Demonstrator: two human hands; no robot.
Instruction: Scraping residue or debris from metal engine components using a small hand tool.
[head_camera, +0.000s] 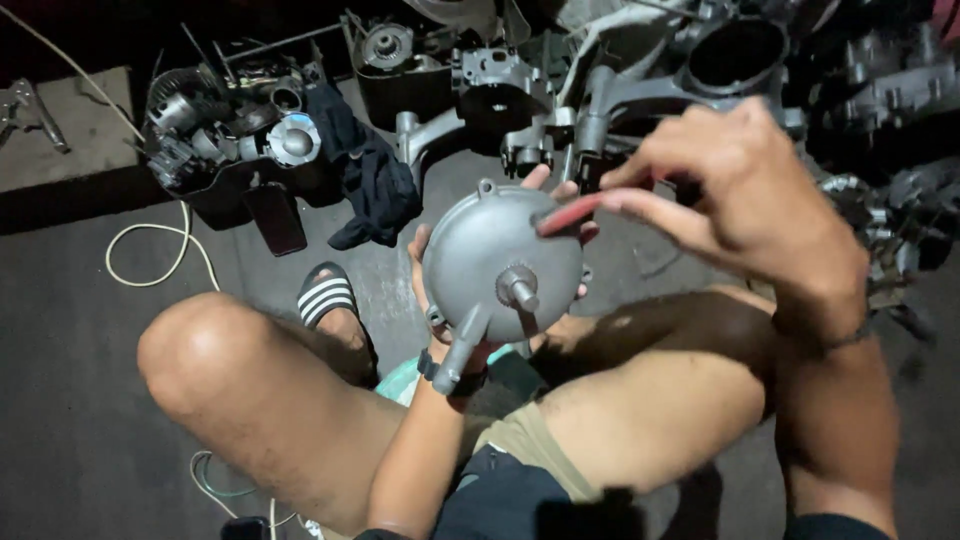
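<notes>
- My left hand (432, 268) is clamped from behind on the round grey metal cover (492, 258).
- My right hand (745, 190) pinches a red-handled tool (572, 214), its tip touching the cover's upper right.

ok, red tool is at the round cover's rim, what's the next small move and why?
Probably seat the tip before applying any force. The right hand pinches the red tool at the upper right edge of the grey round cover, which the left hand cups from behind, off the floor. The right hand is blurred, and whether the tip touches the cover cannot be told.
</notes>
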